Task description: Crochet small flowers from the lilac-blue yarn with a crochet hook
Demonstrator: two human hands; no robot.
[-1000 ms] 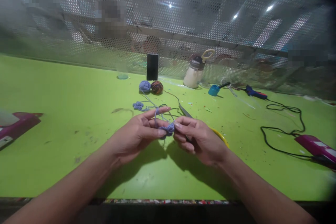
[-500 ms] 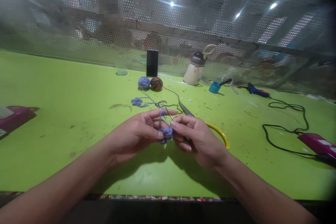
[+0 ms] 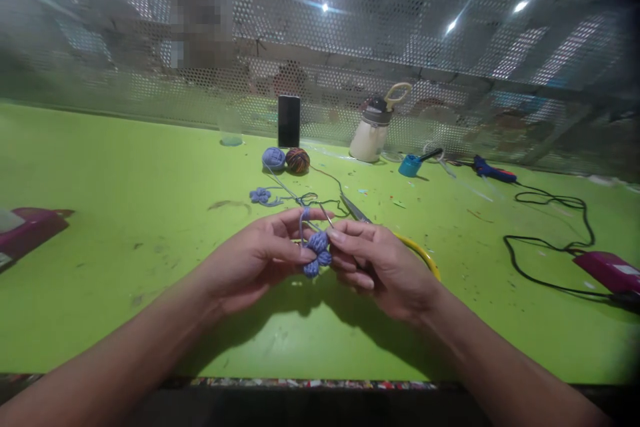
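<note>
My left hand [image 3: 267,247] pinches a small blue-purple crochet flower [image 3: 316,255] between thumb and fingers, with yarn looped around its raised index finger. My right hand [image 3: 383,263] grips a thin metal crochet hook [image 3: 326,215], its tip pointing up and left above the flower. From the hands the yarn runs back toward a blue-purple yarn ball [image 3: 273,159]. Another crochet flower [image 3: 260,195] of the same colour lies on the green table behind my left hand. Scissors with yellow handles [image 3: 420,252] lie partly hidden behind my right hand.
A multicoloured yarn ball [image 3: 298,160] touches the blue one. Behind stand a phone [image 3: 289,121], a clear cup [image 3: 231,130] and a white bottle [image 3: 371,133]. Rightward are a blue container [image 3: 410,165], a glue gun [image 3: 494,170] and a corded magenta device [image 3: 607,272]; a perforated screen [image 3: 320,47] rises behind.
The flower in my left hand has turned so its petals show more openly. The hook tip has shifted slightly right and clear of the yarn on the index finger.
</note>
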